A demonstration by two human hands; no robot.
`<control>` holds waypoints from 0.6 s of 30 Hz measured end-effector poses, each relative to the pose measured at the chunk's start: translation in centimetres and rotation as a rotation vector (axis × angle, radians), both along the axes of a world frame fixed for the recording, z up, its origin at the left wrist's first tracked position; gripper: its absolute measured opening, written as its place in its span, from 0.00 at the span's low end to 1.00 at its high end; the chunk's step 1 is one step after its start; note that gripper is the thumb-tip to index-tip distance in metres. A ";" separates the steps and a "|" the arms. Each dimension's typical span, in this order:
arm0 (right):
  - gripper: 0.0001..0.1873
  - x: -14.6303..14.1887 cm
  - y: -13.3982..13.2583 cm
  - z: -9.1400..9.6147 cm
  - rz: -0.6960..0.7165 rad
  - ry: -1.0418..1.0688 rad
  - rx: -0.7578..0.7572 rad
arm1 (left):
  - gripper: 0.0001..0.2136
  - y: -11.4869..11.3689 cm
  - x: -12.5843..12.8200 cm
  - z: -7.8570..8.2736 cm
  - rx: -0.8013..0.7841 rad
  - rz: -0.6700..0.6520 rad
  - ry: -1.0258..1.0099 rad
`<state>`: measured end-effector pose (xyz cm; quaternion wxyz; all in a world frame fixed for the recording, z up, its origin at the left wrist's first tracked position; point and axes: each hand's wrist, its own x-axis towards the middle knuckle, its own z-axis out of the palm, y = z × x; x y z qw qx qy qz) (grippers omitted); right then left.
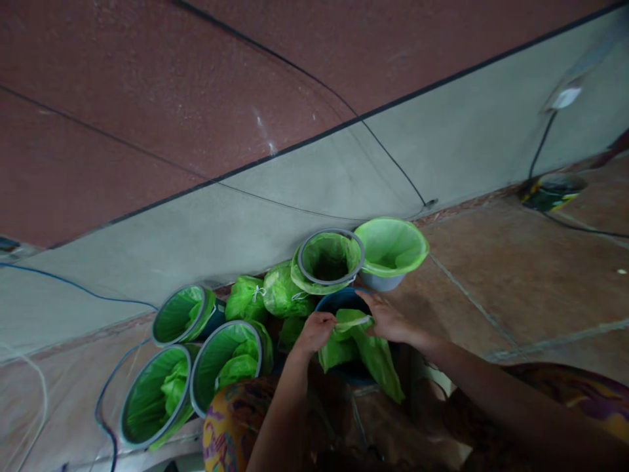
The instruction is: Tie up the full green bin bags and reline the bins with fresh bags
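Observation:
A light green plastic bag [376, 357] hangs in front of me over a dark blue bucket [339, 300], its pale rim stretched between my hands. My left hand [314, 333] is closed on the left end of that rim. At the other end, my right hand [386, 318] grips the bag's edge, with part of the hand reaching over the bucket. Just behind the bucket is a grey-rimmed bucket [358, 246] lined with green plastic. Beside it stands a grey bucket [386, 282] with a light green liner folded over its rim. My legs hide part of the floor.
To the left are several tilted lined buckets [189, 387] and tied green bags [284, 292]. A wall [196, 229] runs behind them. Cables cross the wall, and a blue cable [101, 400] lies on the floor at left. A dark tin [553, 193] stands far right.

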<state>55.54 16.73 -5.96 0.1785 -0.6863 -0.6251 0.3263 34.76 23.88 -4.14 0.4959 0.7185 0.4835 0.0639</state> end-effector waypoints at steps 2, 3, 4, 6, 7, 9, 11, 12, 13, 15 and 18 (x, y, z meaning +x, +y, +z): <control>0.33 0.0 0.2 1.4 0.128 0.073 0.094 | 0.13 0.7 0.2 1.6 0.069 -0.094 0.027; 0.21 -0.1 0.3 2.0 0.175 0.110 0.100 | 0.13 0.8 0.5 2.1 0.115 -0.124 0.042; 0.12 -0.2 0.3 2.3 0.186 0.142 0.083 | 0.12 0.8 0.7 2.5 0.174 -0.137 0.065; 0.13 -0.7 0.1 2.5 0.104 0.204 0.032 | 0.09 0.4 1.1 2.9 0.341 -0.096 0.151; 0.13 -1.0 0.0 2.4 0.034 0.252 0.015 | 0.08 0.0 1.3 2.9 0.446 -0.043 0.209; 0.13 -1.5 -0.2 1.9 -0.127 0.409 -0.023 | 0.15 -1.1 1.5 2.8 0.652 0.112 0.322; 0.14 -1.9 -0.4 1.3 -0.301 0.615 -0.108 | 0.25 -2.7 1.6 2.3 0.785 0.287 0.381; 0.13 -2.1 -0.5 1.1 -0.391 0.712 -0.154 | 0.28 -3.6 1.7 2.0 0.810 0.366 0.384; 0.13 -2.2 -0.6 0.9 -0.472 0.794 -0.192 | 0.30 -4.6 1.8 1.6 0.808 0.434 0.374; 0.12 -2.6 -0.8 0.5 -0.583 0.895 -0.234 | 0.33 -6.3 2.3 0.7 0.727 0.547 0.334; 0.12 -3.6 -1.5 -0.2 -0.604 0.922 -0.227 | 0.36 -7.7 3.3 -0.4 0.438 0.656 0.259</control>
